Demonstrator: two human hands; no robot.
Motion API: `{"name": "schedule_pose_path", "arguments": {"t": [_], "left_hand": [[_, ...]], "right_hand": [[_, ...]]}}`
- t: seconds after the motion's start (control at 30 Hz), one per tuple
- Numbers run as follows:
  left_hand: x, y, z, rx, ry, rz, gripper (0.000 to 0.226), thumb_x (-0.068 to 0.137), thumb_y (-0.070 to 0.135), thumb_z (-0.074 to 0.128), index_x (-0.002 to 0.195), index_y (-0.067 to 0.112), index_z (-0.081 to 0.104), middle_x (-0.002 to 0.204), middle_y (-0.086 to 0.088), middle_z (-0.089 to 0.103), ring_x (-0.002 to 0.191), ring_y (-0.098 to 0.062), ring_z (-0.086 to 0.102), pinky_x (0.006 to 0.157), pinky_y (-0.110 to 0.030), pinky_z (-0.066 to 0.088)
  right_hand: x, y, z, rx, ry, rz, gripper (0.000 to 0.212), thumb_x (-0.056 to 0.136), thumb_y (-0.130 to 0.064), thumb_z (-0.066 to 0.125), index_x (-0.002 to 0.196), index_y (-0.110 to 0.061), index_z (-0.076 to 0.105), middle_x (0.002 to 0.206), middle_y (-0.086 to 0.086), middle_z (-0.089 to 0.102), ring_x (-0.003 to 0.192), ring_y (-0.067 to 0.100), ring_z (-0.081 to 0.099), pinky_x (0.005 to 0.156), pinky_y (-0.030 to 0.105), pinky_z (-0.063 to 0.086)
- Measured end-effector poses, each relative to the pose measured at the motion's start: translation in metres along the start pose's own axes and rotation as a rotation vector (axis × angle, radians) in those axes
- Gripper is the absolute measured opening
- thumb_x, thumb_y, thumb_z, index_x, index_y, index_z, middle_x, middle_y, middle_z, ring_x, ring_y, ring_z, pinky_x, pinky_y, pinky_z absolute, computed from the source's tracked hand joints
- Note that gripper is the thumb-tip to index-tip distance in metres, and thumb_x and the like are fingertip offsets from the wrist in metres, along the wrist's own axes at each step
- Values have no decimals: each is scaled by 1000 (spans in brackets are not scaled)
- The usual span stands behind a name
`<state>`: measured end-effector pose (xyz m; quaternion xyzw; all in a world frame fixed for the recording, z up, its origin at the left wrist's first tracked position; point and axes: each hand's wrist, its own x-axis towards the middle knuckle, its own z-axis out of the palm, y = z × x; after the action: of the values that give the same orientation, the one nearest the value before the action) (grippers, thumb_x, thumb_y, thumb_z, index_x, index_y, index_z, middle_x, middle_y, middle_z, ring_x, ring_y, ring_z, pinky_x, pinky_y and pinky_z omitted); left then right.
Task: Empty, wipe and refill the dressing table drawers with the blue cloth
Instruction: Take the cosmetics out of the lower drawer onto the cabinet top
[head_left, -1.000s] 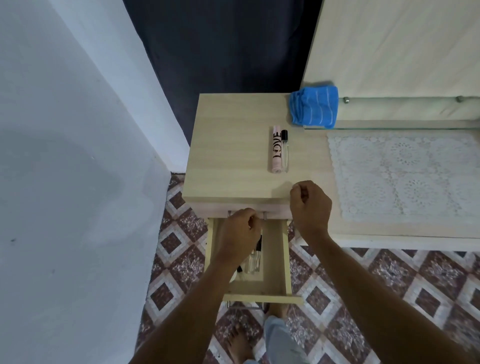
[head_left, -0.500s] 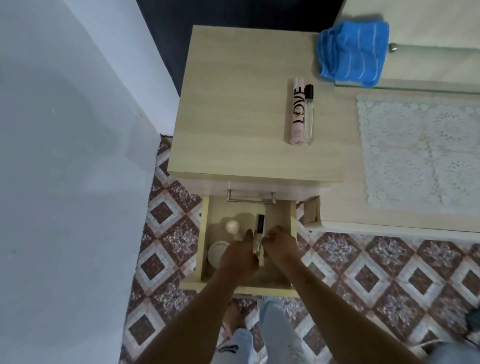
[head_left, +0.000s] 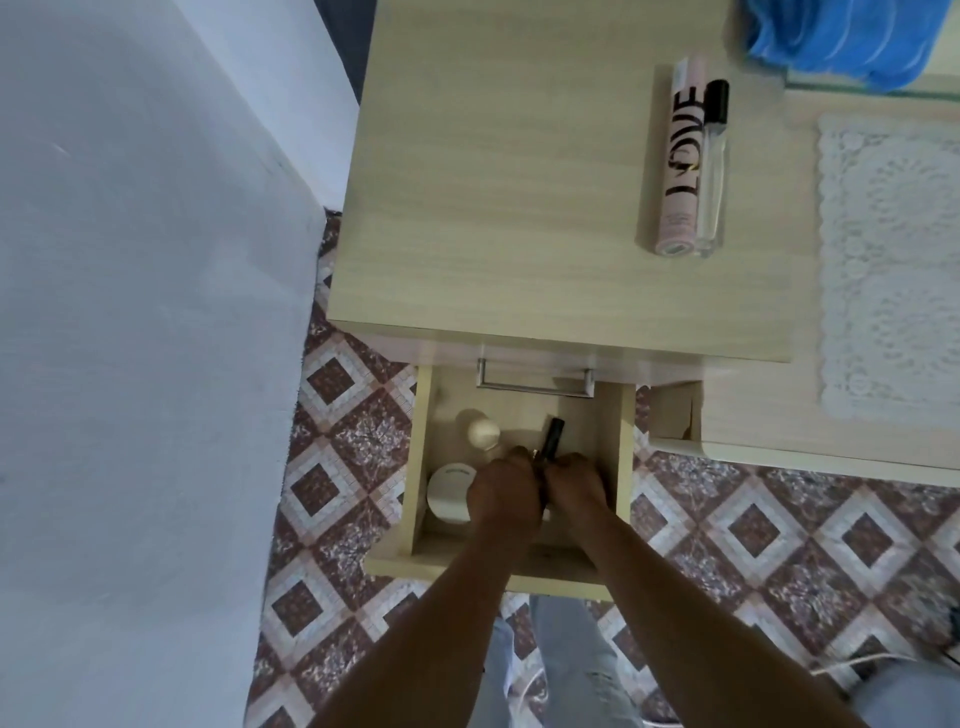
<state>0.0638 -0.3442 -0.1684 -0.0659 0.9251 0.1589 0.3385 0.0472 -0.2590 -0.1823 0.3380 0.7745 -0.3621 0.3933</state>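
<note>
Hands (head_left: 501, 493) (head_left: 576, 483) dropped into drawer (head_left: 421, 467), gripping tube (head_left: 551, 434); blue cloth (head_left: 841, 36) well apart.

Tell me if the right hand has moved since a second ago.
Yes. The right hand left the tabletop edge and dropped into the open drawer, beside the left hand.

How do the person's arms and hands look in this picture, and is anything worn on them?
The left forearm and right forearm are bare to the frame edge; no sleeve shows. The left hand and right hand wear no glove, and no watch or bracelet shows at the wrists. Rings cannot be judged.
</note>
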Motion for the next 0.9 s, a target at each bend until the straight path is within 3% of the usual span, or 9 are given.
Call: {"name": "schedule_pose_path", "arguments": {"t": [0.07, 0.17, 0.27, 0.37, 0.43, 0.57, 0.73, 0.9], "left_hand": [[-4, 0, 2, -9, 8, -10, 14, 95, 20, 52, 108, 16, 56, 101, -6, 69, 93, -24, 68, 70, -33, 51], [-10, -2, 7, 9, 52, 6, 13, 96, 22, 52, 106, 17, 57, 98, -4, 70, 89, -23, 69, 68, -30, 51], [-13, -2, 9, 87, 60, 51, 15, 95, 22, 51, 106, 16, 59, 100, -4, 68, 89, -23, 68, 69, -30, 51], [-16, -3, 9, 157, 31, 85, 16, 93, 22, 53, 105, 15, 61, 102, -5, 65, 89, -23, 67, 67, -31, 49], [-20, -4, 9, 175, 24, 92, 18, 92, 24, 53, 106, 13, 61, 104, -7, 63, 88, -23, 66, 65, -31, 48], [-25, -3, 2, 91, 70, 69, 20, 94, 27, 52, 106, 12, 60, 107, -8, 58, 89, -24, 65, 68, -31, 48], [-33, -2, -16, -41, 63, 51, 24, 94, 22, 52, 113, 9, 50, 105, -9, 66, 94, -24, 66, 72, -32, 50], [-54, 2, -41, -166, 160, 66, 39, 94, 24, 53, 126, 5, 39, 106, -12, 67, 96, -28, 66, 69, -34, 48]], "right_hand": [[0, 2, -1, -25, -17, 5, 37, 97, -26, 50, 63, -14, 49, 58, -1, 50, 52, 10, 47, 52, 24, 42], [-5, 3, -3, 9, 11, 1, 34, 96, -19, 51, 63, -13, 51, 57, 2, 51, 52, 13, 49, 53, 26, 41], [-9, 5, -3, 35, 31, -42, 17, 95, -15, 51, 86, -5, 61, 70, 5, 59, 62, 17, 54, 60, 26, 42], [-15, 7, -1, 48, 82, -69, 19, 94, -14, 52, 107, -3, 59, 96, 14, 66, 86, 27, 62, 71, 28, 45], [-18, 10, 2, 69, 109, -84, 21, 94, -15, 51, 112, -4, 56, 101, 14, 66, 93, 31, 63, 76, 33, 49], [-27, 14, 2, 62, 96, -134, 20, 94, -14, 50, 112, -6, 52, 98, 13, 65, 89, 30, 63, 76, 35, 51], [-44, 12, -4, 73, 78, -231, 11, 95, -13, 45, 103, -9, 51, 80, 2, 57, 65, 13, 53, 53, 23, 39], [-67, 5, -16, 200, 97, -326, 12, 90, -7, 47, 99, -11, 55, 83, 5, 64, 69, 18, 60, 60, 31, 47]]}}
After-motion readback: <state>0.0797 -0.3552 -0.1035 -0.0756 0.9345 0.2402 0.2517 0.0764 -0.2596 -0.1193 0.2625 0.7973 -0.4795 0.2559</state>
